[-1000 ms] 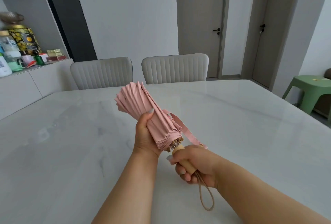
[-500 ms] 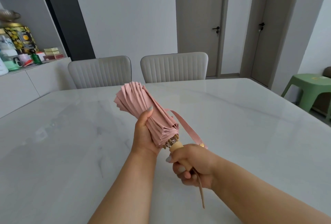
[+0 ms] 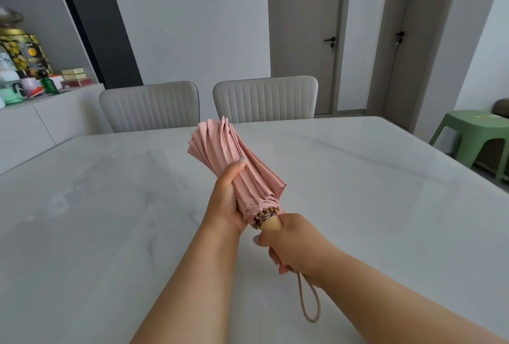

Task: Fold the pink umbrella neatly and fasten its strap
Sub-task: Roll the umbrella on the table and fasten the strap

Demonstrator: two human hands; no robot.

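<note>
I hold the collapsed pink umbrella point(image 3: 220, 151) in the air above the white table point(image 3: 371, 206), its pleated canopy pointing up and away from me. My left hand point(image 3: 225, 195) wraps the lower half of the canopy from the left, thumb on top. My right hand point(image 3: 292, 241) grips the pale wooden handle point(image 3: 271, 224) just below the rib tips. A beige cord loop point(image 3: 309, 302) hangs from the handle under my right wrist. The pink fastening strap is hidden from view.
Two grey padded chairs point(image 3: 264, 101) stand at the table's far edge. A green plastic stool point(image 3: 473, 134) sits to the right. A sideboard point(image 3: 41, 112) at the left carries tins, bottles and boxes. Two closed doors are behind.
The umbrella has turned in my hands, so the pink strap that hung on its right side has gone out of sight. The cord loop swung under my right hand. Both hands kept their grips.
</note>
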